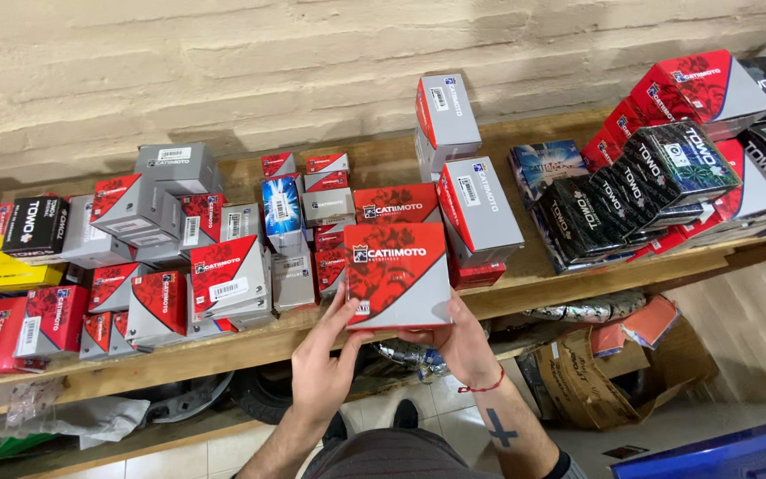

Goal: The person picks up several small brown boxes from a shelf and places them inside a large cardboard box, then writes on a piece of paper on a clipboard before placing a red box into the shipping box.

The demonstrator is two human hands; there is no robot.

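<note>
- Red-and-grey carton (398, 275) — a square box with a red triangular panel and a grey corner — is held at the front edge of the wooden shelf (525, 286), near its middle, its lid facing up toward the camera.
- Left hand (323, 359) holds the carton's lower left corner, fingers pressed against the side; the thumb's exact contact is hard to make out.
- Right hand (458, 337) cups the lower right corner from below, fingers hidden under the carton, so only the back of the hand and the wrist with a red string bracelet (487, 388) show.
- Just behind the carton lies a second red carton (395, 203), partly covered by it.
- To the right of the held carton stand two taller grey-and-red boxes (479, 206), one behind the other.
- To the left, a crowded heap of small grey-and-red boxes (228, 275) overlaps, many only part visible.
- Toward the shelf's right end, black boxes (636, 191) lean in a row against red ones; the farthest are cut off by the frame's edge.
- At the left end, a yellow box (11, 275) sits under a black one, with red boxes cut off at the frame's edge.
- Under the shelf, a torn cardboard box (578, 377) and dark objects lie in shadow — too dim to identify.
</note>
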